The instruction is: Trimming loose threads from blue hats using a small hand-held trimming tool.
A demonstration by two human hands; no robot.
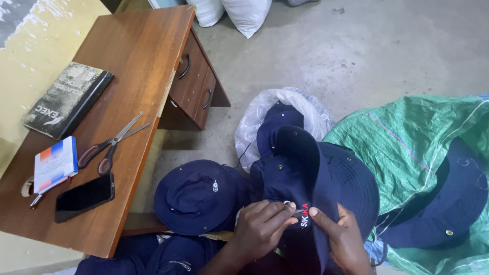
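A navy bucket hat point(310, 175) with small metal eyelets and a stitched mark on its crown lies folded in my lap. My right hand point(342, 239) grips its cloth from the right side, thumb on the crown. My left hand point(262, 229) pinches a small thin tool at the stitched mark; the tool is too small to tell what it is. A second navy bucket hat point(196, 196) rests just left of my hands. More navy hats point(168, 257) lie below it at the bottom edge.
A wooden desk point(137, 61) with two drawers stands at left, holding scissors point(109, 145), a dark phone point(84, 197), a small white box point(55, 164) and a black book point(69, 99). A clear plastic bag point(300, 104), a green woven sack point(417, 137) with another navy hat point(440, 201), and white sacks point(234, 12) lie on the concrete floor.
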